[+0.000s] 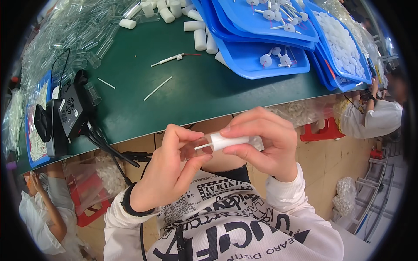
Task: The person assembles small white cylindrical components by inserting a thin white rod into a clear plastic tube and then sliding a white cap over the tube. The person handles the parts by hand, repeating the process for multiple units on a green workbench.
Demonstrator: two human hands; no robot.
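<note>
My left hand [167, 169] pinches a short clear plastic tube [197, 147] between thumb and fingers, just below the table's front edge. My right hand [265, 141] grips a white cylindrical plug with a thin white stick [224, 142]; the stick's tip points left into the mouth of the clear tube. Both hands meet in front of my chest, over my printed white shirt.
The green table [191, 91] carries stacked blue trays [265, 52] of white parts, loose white cylinders [200, 39], thin white sticks [157, 88], a heap of clear tubes [74, 35] and a black device with cables [72, 111]. Other seated people are at left [39, 209] and right [374, 115].
</note>
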